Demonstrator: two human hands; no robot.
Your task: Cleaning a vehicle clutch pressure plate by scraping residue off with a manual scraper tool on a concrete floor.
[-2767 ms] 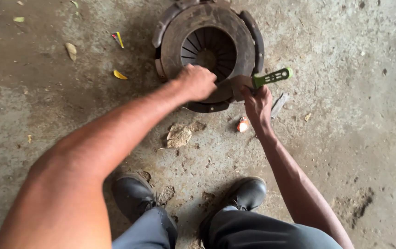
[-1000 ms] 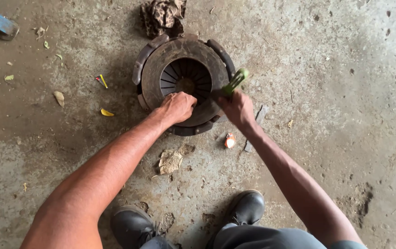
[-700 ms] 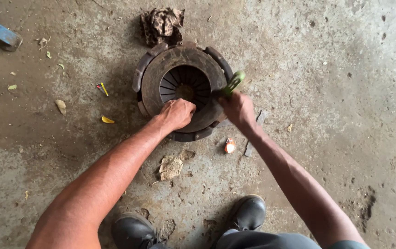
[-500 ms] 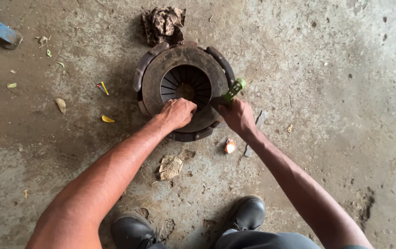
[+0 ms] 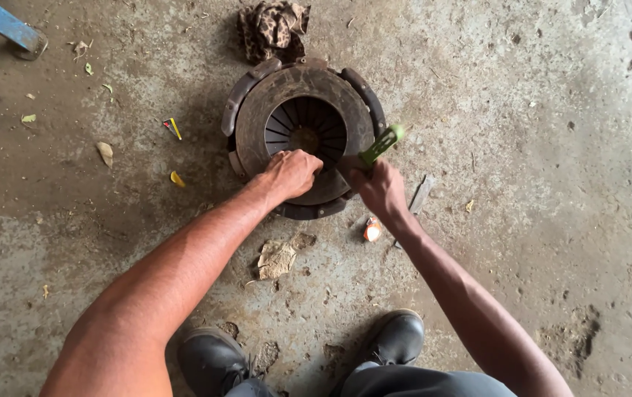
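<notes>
A round rusty metal clutch cover [image 5: 297, 95] with radial fingers in its centre lies flat on the concrete floor. My left hand [image 5: 292, 173] rests closed on its near rim, gripping it. My right hand [image 5: 381, 190] is closed around a tool with a green handle [image 5: 382, 142], which sticks up and to the right at the cover's right edge. The tool's working end is hidden by my hand.
A crumpled patterned rag [image 5: 272, 28] lies just beyond the cover. A small orange object [image 5: 372, 230] and a thin metal strip [image 5: 420, 194] lie by my right wrist. Dry leaves [image 5: 276, 259] lie around. A blue bar [image 5: 5, 26] is at top left. My shoes [image 5: 398, 337] are below.
The view has shifted, so the cover sits lower in frame and the rag shows fully. My right hand with the green-handled tool has moved slightly along the cover's right rim.
</notes>
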